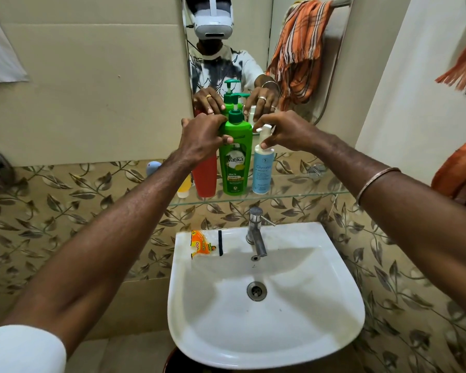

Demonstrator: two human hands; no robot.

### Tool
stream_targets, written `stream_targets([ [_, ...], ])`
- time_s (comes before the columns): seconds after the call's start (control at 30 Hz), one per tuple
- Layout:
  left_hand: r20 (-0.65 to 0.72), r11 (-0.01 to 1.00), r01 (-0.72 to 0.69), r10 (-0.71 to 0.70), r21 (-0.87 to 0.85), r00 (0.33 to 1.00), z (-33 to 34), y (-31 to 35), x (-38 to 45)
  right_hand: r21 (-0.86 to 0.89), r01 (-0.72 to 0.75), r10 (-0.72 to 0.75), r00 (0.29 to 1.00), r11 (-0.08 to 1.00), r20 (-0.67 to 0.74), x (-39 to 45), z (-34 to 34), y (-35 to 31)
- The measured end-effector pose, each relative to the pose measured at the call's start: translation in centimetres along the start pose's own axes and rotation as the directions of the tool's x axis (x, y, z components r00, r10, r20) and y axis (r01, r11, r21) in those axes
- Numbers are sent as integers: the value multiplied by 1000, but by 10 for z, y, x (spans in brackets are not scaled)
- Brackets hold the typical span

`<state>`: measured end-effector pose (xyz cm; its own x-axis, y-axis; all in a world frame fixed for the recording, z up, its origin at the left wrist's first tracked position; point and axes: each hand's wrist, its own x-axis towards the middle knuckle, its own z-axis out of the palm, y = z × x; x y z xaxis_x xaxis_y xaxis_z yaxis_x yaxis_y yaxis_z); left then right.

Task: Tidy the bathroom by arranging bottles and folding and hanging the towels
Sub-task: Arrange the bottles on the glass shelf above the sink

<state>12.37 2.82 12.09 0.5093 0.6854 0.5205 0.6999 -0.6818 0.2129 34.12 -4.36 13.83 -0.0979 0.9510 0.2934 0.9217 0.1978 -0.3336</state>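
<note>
The left hand covers the top of the red bottle, so its cap cannot be seen. Left of it on the glass shelf, the left forearm crosses a small yellow bottle and a blue-grey object behind it; what that object is cannot be told. The small print on the pale blue bottle is too fine to read. An orange striped towel is cut off by the right edge.
</note>
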Motion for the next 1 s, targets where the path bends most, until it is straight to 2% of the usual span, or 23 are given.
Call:
stream_targets([
  [0.33,42,1000,3,-3,-8,999,-4,4,-4,23,-8,6,999,1000,53,-2,-2,1],
  [0.57,24,1000,24,-24,6,999,-10,10,-10,38,-29,26,997,999,66,-10,-7,4],
  [0.83,-90,993,89,-82,78,993,-16,24,-28,37,-52,51,998,998,37,-25,-16,8],
  [1.0,-248,976,146,-103,161,963,-20,36,-48,-4,-74,74,997,997,-36,-41,-20,3],
])
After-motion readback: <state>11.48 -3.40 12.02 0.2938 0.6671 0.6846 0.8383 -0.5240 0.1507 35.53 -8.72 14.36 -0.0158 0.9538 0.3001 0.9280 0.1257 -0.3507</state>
